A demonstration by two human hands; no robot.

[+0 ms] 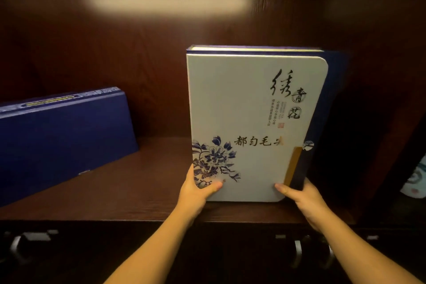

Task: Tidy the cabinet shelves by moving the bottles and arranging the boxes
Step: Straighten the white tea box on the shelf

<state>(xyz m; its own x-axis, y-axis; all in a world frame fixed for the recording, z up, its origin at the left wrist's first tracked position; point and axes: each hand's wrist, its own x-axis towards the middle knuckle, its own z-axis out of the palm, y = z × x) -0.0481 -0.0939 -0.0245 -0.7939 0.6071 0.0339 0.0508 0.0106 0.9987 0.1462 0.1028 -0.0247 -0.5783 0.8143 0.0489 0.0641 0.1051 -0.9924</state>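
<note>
A tall white box [244, 108] with blue flower print and black calligraphy stands upright on the dark wooden shelf [147, 182], right of the middle. My left hand [198, 189] grips its lower left corner, thumb on the front face. My right hand [302, 196] grips its lower right corner beside a gold and dark blue strip. A dark blue box [62, 136] leans tilted at the shelf's left end, apart from the white box. No bottles are in view.
The cabinet's dark back panel [138, 53] and right side wall [359, 122] close in the shelf. Drawer fronts with metal handles [298, 253] run below the shelf edge. A pale patterned object [415, 180] shows partly at the far right edge.
</note>
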